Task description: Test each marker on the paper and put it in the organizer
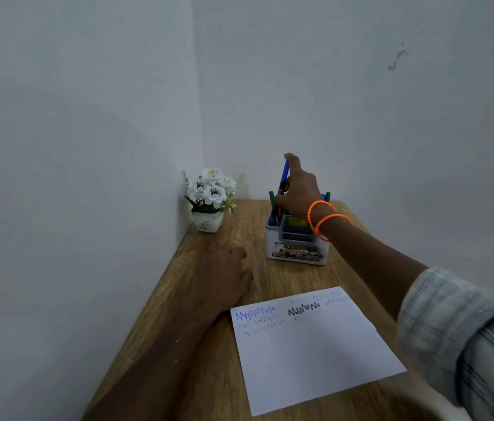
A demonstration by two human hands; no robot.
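My right hand (298, 189) reaches over the white organizer (295, 253) at the back of the wooden table and is closed on a blue marker (284, 174), held upright with its lower end inside the organizer's left rear compartment. Green markers (271, 199) stand in the organizer on both sides of the hand. My left hand (224, 278) rests flat on the table, left of the paper, holding nothing. The white paper (315, 350) lies near me and carries several zigzag test scribbles in blue, black and faint colours along its far edge.
A small white pot of white artificial flowers (209, 196) stands in the back left corner against the wall. Walls close off the table (209, 375) on the left and at the back. Orange bangles (324, 218) circle my right wrist.
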